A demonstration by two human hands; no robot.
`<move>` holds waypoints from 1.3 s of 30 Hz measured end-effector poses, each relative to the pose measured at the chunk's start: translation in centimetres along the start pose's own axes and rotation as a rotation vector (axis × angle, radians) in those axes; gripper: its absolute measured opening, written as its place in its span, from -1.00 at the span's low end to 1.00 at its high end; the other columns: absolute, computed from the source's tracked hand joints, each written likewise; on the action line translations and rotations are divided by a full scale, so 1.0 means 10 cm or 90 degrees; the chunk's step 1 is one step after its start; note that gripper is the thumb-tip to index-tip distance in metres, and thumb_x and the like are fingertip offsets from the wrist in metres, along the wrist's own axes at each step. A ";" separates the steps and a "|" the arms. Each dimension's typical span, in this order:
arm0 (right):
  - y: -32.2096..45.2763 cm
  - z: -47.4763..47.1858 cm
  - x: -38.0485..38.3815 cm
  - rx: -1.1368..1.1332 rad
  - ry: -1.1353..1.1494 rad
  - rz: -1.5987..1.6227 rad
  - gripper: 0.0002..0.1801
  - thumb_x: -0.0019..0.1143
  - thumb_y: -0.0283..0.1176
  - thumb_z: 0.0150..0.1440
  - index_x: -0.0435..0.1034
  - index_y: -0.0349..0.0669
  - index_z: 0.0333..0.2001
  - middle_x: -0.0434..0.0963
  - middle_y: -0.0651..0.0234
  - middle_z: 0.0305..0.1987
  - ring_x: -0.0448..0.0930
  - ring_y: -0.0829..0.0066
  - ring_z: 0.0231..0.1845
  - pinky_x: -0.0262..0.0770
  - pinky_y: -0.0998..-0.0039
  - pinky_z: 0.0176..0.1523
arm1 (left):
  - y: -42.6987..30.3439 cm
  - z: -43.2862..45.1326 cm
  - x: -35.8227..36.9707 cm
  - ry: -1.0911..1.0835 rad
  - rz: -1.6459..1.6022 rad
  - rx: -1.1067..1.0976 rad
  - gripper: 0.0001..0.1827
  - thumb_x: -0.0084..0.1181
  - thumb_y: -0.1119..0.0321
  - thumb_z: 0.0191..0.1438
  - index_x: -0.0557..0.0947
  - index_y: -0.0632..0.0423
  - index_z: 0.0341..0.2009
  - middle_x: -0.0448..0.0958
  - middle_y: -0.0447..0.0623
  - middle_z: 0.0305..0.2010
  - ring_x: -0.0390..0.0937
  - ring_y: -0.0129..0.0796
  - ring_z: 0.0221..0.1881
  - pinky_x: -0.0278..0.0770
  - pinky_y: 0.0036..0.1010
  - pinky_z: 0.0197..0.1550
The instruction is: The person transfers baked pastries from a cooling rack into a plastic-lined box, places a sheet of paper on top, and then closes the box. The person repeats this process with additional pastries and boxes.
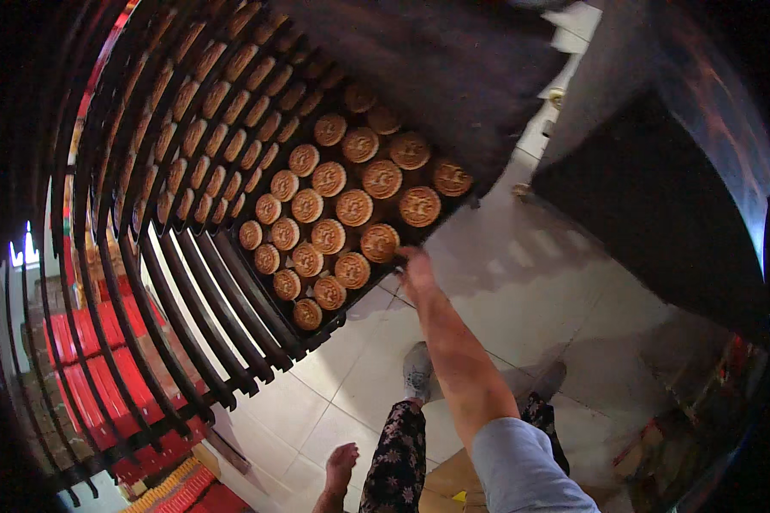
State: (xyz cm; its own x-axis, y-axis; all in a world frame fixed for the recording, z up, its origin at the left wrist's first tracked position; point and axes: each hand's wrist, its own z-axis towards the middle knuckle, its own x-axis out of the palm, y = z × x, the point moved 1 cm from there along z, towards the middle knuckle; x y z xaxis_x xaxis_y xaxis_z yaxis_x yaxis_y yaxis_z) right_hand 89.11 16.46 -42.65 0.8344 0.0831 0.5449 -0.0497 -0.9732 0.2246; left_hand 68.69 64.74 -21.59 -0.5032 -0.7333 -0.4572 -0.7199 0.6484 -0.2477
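My right hand [417,272] reaches up to the near edge of a dark baking tray [385,272], its fingers curled at the rim and slightly blurred. Rows of round, golden-brown pastries [353,207] with stamped tops and fluted sides lie on this tray. One stamped pastry [380,243] sits just beside my fingertips. Low by my left leg hangs my left hand [341,467], away from the tray; nothing shows in it, and how far its fingers are closed is unclear.
A tall dark rack [231,346] holds several stacked trays, with more pastries [196,134] on upper levels. Red crates [96,378] show through its slats. Pale floor tiles [353,385] lie under my feet. A large dark panel [622,205] stands at right, cardboard [449,484] below.
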 end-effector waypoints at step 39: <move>2.14 -6.83 -1.80 -0.002 -0.332 -0.211 -0.85 0.19 -0.38 0.31 0.66 -0.13 -0.16 0.17 0.51 -0.68 0.24 0.51 -0.69 0.24 0.40 -0.56 | -2.61 -2.73 0.86 -0.011 -0.225 0.288 -0.43 0.05 -0.09 0.46 0.64 0.25 0.09 0.66 0.02 0.04 0.59 -0.23 0.01 0.57 -0.24 0.09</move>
State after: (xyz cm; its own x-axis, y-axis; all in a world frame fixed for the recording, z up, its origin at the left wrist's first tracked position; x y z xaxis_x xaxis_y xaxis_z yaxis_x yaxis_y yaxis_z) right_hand 35.53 8.83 7.51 0.9642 0.2643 -0.0213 0.2573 -0.9130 0.3165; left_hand 70.15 35.95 4.25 -0.2586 -0.9202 -0.2939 -0.5645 0.3909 -0.7270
